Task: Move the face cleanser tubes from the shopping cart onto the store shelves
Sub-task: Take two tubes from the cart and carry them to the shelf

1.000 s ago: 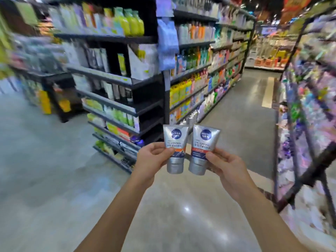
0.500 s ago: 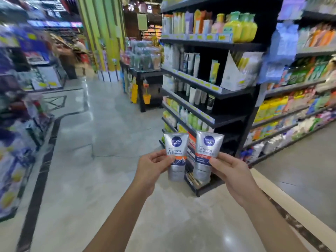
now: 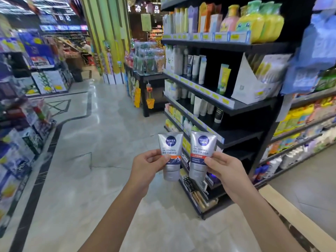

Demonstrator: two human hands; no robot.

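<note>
At nine o'clock, blurred racks of blue and white packaged goods (image 3: 27, 142) line the edge of a pale, glossy stone floor (image 3: 87, 151). Just below centre, at six o'clock, the left hand (image 3: 147, 166) pinches a silver-grey plastic face cleanser tube with a dark blue round logo and orange band (image 3: 171, 144), thumb on its front and fingers curled behind. The tube stands upright, cap down. Just beside it at three o'clock, not touching, is a second silver-grey tube of the same kind (image 3: 202, 144), cap down and tilted slightly. The right hand (image 3: 223, 166) pinches it the same way. Both tubes are held in the air, off the shelves. From one to four o'clock stands a black metal shelf unit (image 3: 241, 137). It carries upright tubes, a white cardboard display box (image 3: 249, 84) and yellow bottles (image 3: 261, 22) on top.
</note>
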